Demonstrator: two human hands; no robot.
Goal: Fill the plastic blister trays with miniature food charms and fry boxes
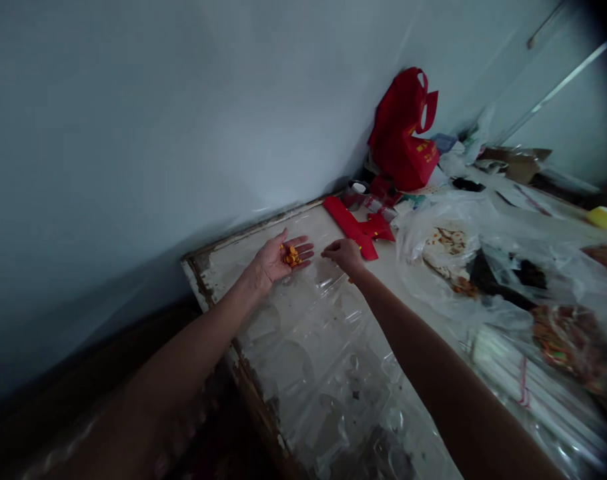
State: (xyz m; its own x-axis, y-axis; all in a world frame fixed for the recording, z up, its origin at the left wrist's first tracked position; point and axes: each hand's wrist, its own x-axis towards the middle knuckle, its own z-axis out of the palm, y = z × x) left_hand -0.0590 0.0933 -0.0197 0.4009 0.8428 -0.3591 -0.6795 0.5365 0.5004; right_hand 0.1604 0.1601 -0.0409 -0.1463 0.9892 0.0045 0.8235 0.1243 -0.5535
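Note:
My left hand (278, 260) is palm up with its fingers stretched out, holding a small heap of orange pieces (293, 256) in the palm. Just to its right, my right hand (344, 253) has its fingertips pinched together; whatever is between them is too small to make out. Beyond the right hand lie a long red strip (351, 227) and a red folded piece (378, 227). Beneath both hands, clear plastic sheets with round shapes (283, 363) cover part of the pale table (243, 250).
A red carrier bag (403, 133) stands against the wall, beside a roll of tape (357, 189). To the right are clear plastic bags (448, 243) with mixed contents, a bag of brownish pieces (566, 337) and a stack of clear packaging (513, 373). The table's left edge (243, 373) is worn.

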